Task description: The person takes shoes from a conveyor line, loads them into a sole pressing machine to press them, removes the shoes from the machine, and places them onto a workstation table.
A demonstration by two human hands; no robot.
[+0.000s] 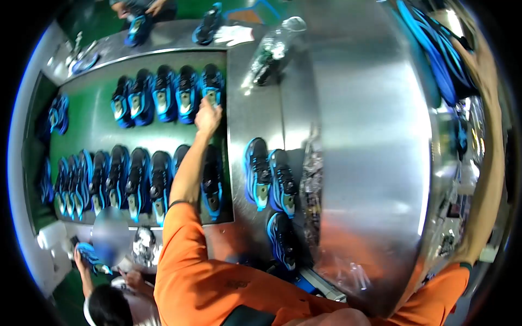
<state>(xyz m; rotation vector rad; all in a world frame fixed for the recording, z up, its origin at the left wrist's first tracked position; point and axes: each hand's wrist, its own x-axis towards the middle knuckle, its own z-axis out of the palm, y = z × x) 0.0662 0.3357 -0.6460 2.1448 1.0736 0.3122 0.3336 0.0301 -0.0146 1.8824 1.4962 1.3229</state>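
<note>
My left arm, in an orange sleeve, reaches over the green conveyor belt. My left hand (208, 117) is closed on the heel end of a black and blue sneaker (212, 81), the rightmost of the far row. At the upper right edge my right hand (481, 62) grips blue and black sneakers (435, 51), tilted, above the side of the steel bench; how many it holds is hard to tell. Several more sneakers (138, 179) stand in a near row on the belt, partly hidden by my left forearm.
Three sneakers (257, 171) sit on the steel bench (370, 136) beside the belt. Clear plastic wrap (269, 51) lies further back. Across the belt a person's hands (155, 6) hold a sneaker (138, 30). At lower left another person (111, 304) handles a sneaker (92, 258).
</note>
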